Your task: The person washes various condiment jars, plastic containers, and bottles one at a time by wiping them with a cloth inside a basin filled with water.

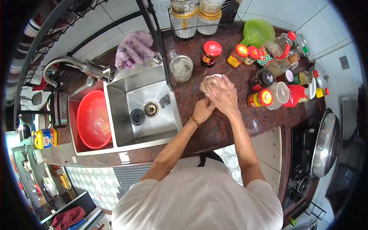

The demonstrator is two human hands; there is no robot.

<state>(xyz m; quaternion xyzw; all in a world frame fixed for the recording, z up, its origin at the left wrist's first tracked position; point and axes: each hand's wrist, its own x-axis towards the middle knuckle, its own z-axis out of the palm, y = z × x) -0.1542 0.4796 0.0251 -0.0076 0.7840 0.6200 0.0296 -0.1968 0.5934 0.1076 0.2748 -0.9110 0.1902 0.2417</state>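
Both my hands are together over the dark red stone counter [195, 132], right of the sink. My right hand [223, 96] presses on a crumpled beige cloth [209, 85], its fingers bent over it. A bit of something white shows above those fingers. My left hand [203, 110], with a beaded bracelet at the wrist, lies just below and left of the cloth, its fingertips partly hidden under my right hand. A glass jar [181, 68] stands to the left of the cloth, and a red-lidded jar [211, 53] stands behind it.
A steel sink [142, 105] holds a black strainer; a red basin [94, 119] sits in the left bowl. Several sauce jars and bottles [260, 98] crowd the right side, with a green plastic container [257, 32] behind. A purple cloth [135, 50] hangs behind the sink.
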